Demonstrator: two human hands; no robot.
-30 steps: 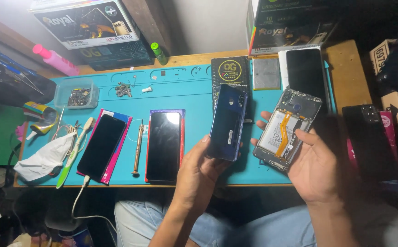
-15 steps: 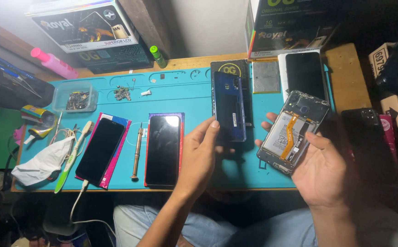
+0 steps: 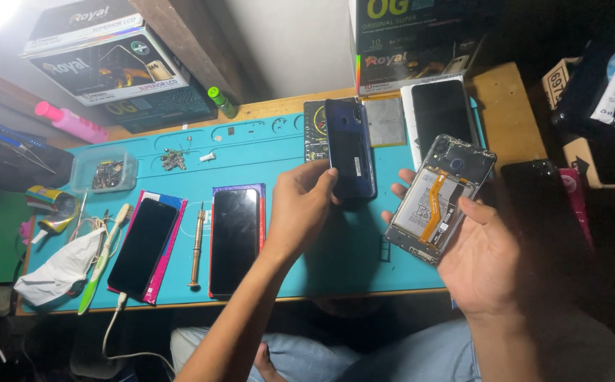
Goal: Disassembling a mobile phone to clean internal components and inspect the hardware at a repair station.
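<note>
Over teal mat (image 3: 180, 173), left hand (image 3: 299, 212) pinches blue cover (image 3: 350, 147).

Two phones (image 3: 141, 247) (image 3: 234, 239), screwdriver (image 3: 196, 244), toothbrush (image 3: 102, 258), parts tub (image 3: 106, 172) on teal mat (image 3: 265, 159).
</note>
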